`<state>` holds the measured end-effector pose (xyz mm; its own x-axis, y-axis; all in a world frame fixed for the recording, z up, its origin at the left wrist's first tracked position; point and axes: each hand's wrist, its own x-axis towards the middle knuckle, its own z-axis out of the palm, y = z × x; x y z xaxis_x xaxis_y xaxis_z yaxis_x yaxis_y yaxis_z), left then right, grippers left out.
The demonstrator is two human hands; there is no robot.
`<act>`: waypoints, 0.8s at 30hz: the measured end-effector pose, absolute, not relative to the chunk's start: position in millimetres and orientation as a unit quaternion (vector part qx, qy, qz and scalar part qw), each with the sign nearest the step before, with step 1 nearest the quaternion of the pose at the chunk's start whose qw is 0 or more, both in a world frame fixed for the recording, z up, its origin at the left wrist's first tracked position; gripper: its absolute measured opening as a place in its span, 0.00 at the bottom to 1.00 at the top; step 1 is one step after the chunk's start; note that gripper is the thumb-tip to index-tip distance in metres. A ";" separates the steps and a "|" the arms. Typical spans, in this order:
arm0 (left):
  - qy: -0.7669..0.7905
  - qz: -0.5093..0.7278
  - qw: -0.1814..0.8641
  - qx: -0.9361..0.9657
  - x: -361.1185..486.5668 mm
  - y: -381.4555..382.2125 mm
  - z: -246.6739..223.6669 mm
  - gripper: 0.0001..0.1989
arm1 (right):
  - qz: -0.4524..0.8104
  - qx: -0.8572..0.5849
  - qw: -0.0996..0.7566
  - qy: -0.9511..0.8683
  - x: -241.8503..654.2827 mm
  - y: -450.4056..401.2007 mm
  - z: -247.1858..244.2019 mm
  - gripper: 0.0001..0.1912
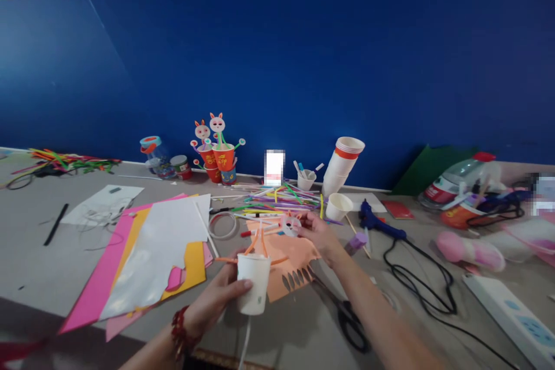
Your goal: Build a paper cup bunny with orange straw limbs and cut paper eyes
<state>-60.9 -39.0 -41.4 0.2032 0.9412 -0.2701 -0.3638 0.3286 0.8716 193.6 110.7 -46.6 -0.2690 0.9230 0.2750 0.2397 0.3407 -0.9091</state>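
My left hand [229,284] is wrapped round a white paper cup [254,286], held upright above the table. Orange pipe cleaners [259,243] rise from its top and stick out to both sides, and a white straw [246,338] hangs below its base. Between the fingertips of my right hand [318,232] is a white paper rabbit face [291,225] with orange ears. Under both hands lies a cut sheet of orange paper [277,280]. Black-handled scissors [350,326] rest partly beneath my right forearm.
Finished red cup figures [223,157] stand at the back beside a pile of coloured pipe cleaners [288,199]. Stacked paper cups [340,167] lean behind a blue glue gun [377,222] with its cable. Layered paper sheets [147,260] lie left; a power strip [507,315] lies right.
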 end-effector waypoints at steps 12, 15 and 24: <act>0.563 0.431 0.561 0.428 -86.5 -7.9 -23.6 0.32 | 0.131 -0.286 0.476 -0.822 215.2 15.9 -12.8 0.14; 0.560 0.406 0.559 0.457 -89.2 -8.5 -24.7 0.32 | 0.105 -0.280 0.478 -0.826 216.9 6.4 -12.0 0.14; 0.571 0.413 0.552 0.447 -95.7 -14.7 -40.3 0.48 | 0.093 -0.292 0.434 -0.847 217.7 2.7 -18.8 0.15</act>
<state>-95.7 -14.7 -40.3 0.0077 0.9652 -0.2614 0.0543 0.2606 0.9639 217.7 2.7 -18.8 -0.4533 0.5754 0.6808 0.4143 0.8123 -0.4106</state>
